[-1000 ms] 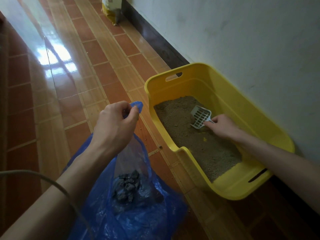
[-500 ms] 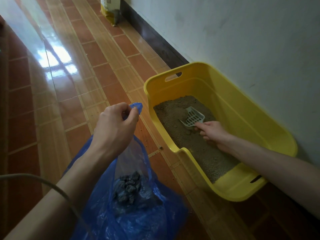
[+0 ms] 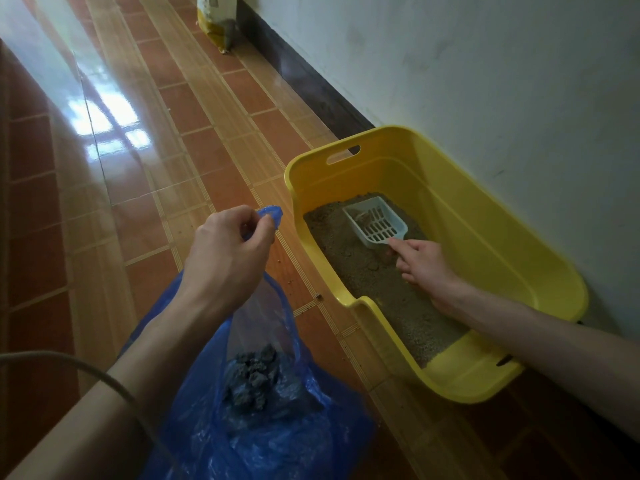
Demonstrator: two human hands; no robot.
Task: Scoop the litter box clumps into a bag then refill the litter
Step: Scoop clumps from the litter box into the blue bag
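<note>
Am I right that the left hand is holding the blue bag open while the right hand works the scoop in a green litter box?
Not quite: the litter box is yellow, not green, as the head view shows. The rest holds: the left hand pinches the blue bag open by its rim, and the right hand holds the scoop over the litter.

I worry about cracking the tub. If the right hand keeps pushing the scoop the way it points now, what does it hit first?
Probably more litter, then the yellow litter box end wall under the handle slot. The right hand aims the scoop that way, though depth is unclear.
</note>
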